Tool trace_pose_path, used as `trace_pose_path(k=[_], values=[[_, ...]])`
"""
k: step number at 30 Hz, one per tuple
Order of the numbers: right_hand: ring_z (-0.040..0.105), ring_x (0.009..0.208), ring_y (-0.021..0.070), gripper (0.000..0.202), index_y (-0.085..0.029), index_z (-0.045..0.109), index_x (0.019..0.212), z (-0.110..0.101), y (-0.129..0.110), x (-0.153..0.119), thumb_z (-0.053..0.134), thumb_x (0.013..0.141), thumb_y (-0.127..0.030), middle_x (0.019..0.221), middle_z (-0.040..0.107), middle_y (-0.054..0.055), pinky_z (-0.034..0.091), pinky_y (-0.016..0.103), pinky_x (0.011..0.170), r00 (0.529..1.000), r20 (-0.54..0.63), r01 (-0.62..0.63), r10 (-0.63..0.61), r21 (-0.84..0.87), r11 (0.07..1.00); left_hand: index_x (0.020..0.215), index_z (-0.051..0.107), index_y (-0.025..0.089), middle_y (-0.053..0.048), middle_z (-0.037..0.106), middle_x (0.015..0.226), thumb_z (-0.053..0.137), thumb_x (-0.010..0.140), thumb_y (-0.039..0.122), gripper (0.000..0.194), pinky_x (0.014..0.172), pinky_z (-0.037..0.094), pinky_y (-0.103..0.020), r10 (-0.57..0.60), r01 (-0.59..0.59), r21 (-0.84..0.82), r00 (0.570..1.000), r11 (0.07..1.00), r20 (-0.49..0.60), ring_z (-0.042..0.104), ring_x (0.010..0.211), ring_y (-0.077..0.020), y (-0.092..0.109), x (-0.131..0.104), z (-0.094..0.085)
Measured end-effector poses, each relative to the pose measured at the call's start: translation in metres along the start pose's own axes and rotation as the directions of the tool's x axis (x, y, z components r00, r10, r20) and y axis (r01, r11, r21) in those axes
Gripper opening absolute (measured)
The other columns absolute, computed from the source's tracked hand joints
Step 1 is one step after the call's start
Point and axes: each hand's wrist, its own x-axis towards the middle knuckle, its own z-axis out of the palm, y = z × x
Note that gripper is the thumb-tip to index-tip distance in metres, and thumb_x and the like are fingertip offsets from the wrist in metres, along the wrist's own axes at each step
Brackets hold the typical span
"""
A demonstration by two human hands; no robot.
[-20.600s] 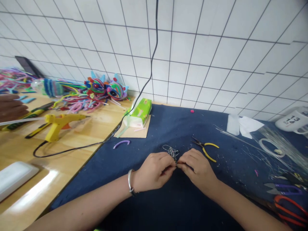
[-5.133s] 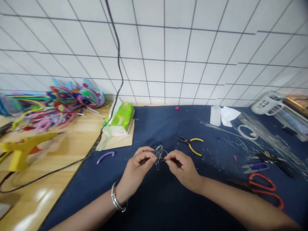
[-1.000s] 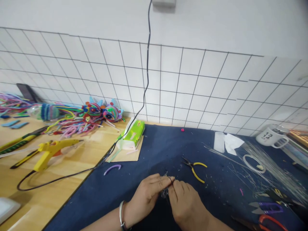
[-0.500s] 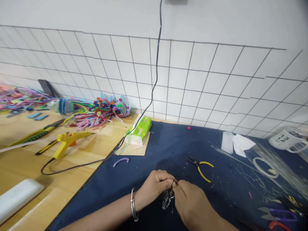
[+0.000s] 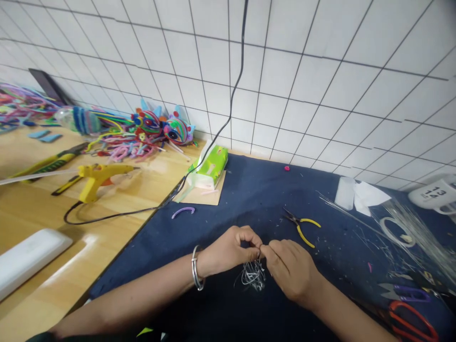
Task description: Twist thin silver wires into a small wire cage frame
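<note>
My left hand [image 5: 237, 249], with a silver bangle [image 5: 195, 268] at the wrist, is closed in a pinch. Its thumb and forefinger meet around the top of a tangled bundle of thin silver wire [image 5: 254, 275]. My right hand [image 5: 292, 268] is closed too, its fingertips pressed against those of the left at the same spot, where a short dark strand shows. The wire bundle dangles below the joined fingertips. Exactly what the right fingertips grip is hidden. Beyond the right hand, yellow-handled pliers [image 5: 302, 228] lie with handles spread on the dark blue cloth [image 5: 260, 199].
To the left are a yellow glue gun [image 5: 90, 183], its cord, larger pliers [image 5: 50, 164] and colourful pipe cleaners [image 5: 124, 147]. A green tissue pack [image 5: 212, 166] sits ahead. Straight wires [image 5: 416, 228], a white mug [image 5: 432, 194], purple snips [image 5: 406, 292] and red-handled scissors [image 5: 409, 323] are at right.
The view has tilted downward, showing less wall. My hands remain joined at the fingertips, with the right hand's fingers turned more inward, and more of the wire bundle shows beneath them.
</note>
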Motion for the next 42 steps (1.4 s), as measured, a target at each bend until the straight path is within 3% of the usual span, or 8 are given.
trace_pose_path(k=[6, 14, 18, 22, 28, 32, 36, 42], values=[[0.056, 0.08, 0.0151, 0.019, -0.016, 0.053, 0.101, 0.002, -0.001, 0.011, 0.049, 0.083, -0.01, 0.088, 0.059, 0.006, 0.047, 0.03, 0.072, 0.935, -0.043, -0.315, 0.351, 0.353, 0.881, 0.078, 0.056, 0.014, -0.002, 0.051, 0.079, 0.053, 0.082, 0.019, 0.007, 0.073, 0.041, -0.027, 0.117, -0.112, 0.057, 0.988, 0.992, -0.099, 0.049, 0.076, -0.0128, 0.001, -0.003, -0.003], [0.055, 0.071, 0.0136, 0.037, -0.02, 0.044, 0.102, 0.004, -0.017, 0.018, 0.061, 0.069, -0.017, 0.082, 0.057, 0.0, 0.047, 0.028, 0.065, 0.731, 0.334, -0.654, 0.595, 0.593, 0.47, 0.079, 0.052, 0.016, -0.005, 0.049, 0.085, 0.047, 0.085, 0.019, 0.009, 0.083, 0.039, -0.035, 0.316, -0.311, 0.126, 0.949, 0.942, -0.016, 0.044, 0.088, -0.0177, 0.002, -0.006, -0.001], [0.055, 0.072, 0.0139, 0.042, -0.019, 0.042, 0.109, 0.012, -0.021, 0.014, 0.057, 0.07, -0.014, 0.084, 0.057, 0.002, 0.046, 0.028, 0.068, 0.759, 0.277, -0.617, 0.59, 0.596, 0.514, 0.076, 0.056, 0.015, -0.008, 0.045, 0.095, 0.049, 0.083, 0.017, 0.01, 0.085, 0.039, -0.035, 0.327, -0.321, 0.251, 0.945, 0.913, 0.017, 0.041, 0.101, -0.0212, 0.006, -0.005, -0.001], [0.051, 0.069, 0.0143, 0.014, -0.018, 0.051, 0.082, 0.017, -0.017, 0.011, 0.05, 0.069, -0.011, 0.075, 0.053, 0.001, 0.042, 0.027, 0.063, 0.828, 0.231, -0.554, 0.512, 0.478, 0.681, 0.08, 0.055, 0.016, -0.008, 0.048, 0.096, 0.044, 0.083, 0.011, 0.012, 0.085, 0.037, -0.036, 0.333, -0.314, 0.423, 0.942, 0.85, 0.03, 0.043, 0.097, -0.0204, 0.011, -0.007, 0.001], [0.049, 0.067, 0.0133, 0.012, -0.017, 0.051, 0.077, 0.016, -0.014, 0.01, 0.049, 0.068, -0.01, 0.073, 0.052, 0.001, 0.04, 0.025, 0.06, 0.803, 0.185, -0.584, 0.567, 0.434, 0.686, 0.086, 0.048, 0.016, -0.007, 0.054, 0.091, 0.041, 0.084, 0.01, 0.01, 0.082, 0.035, -0.038, 0.366, -0.256, 0.618, 0.929, 0.744, -0.056, 0.047, 0.087, -0.0196, 0.008, -0.01, 0.004], [0.049, 0.067, 0.0129, 0.014, -0.017, 0.052, 0.079, 0.013, -0.01, 0.009, 0.05, 0.069, -0.009, 0.073, 0.052, 0.001, 0.039, 0.024, 0.06, 0.79, 0.202, -0.602, 0.578, 0.431, 0.672, 0.085, 0.046, 0.017, -0.007, 0.051, 0.092, 0.041, 0.087, 0.014, 0.006, 0.081, 0.037, -0.035, 0.325, -0.183, 0.459, 0.911, 0.87, -0.253, 0.048, 0.088, -0.0181, 0.003, -0.009, -0.001], [0.05, 0.069, 0.0129, 0.014, -0.018, 0.053, 0.081, 0.013, -0.007, 0.009, 0.052, 0.069, -0.01, 0.075, 0.052, 0.001, 0.041, 0.025, 0.062, 0.802, 0.23, -0.592, 0.552, 0.437, 0.677, 0.079, 0.045, 0.016, -0.004, 0.051, 0.082, 0.043, 0.088, 0.02, 0.01, 0.072, 0.038, -0.029, 0.23, -0.218, 0.073, 0.928, 0.973, -0.293, 0.048, 0.077, -0.0145, 0.002, -0.008, -0.002], [0.052, 0.074, 0.0147, 0.013, -0.018, 0.056, 0.084, 0.015, -0.006, 0.011, 0.052, 0.074, -0.011, 0.08, 0.054, 0.003, 0.043, 0.027, 0.066, 0.842, 0.148, -0.525, 0.519, 0.446, 0.725, 0.075, 0.044, 0.016, 0.0, 0.045, 0.073, 0.053, 0.083, 0.021, 0.013, 0.064, 0.039, -0.027, 0.237, -0.431, -0.401, 0.861, 0.808, -0.449, 0.046, 0.065, -0.0109, 0.013, -0.009, -0.01]])
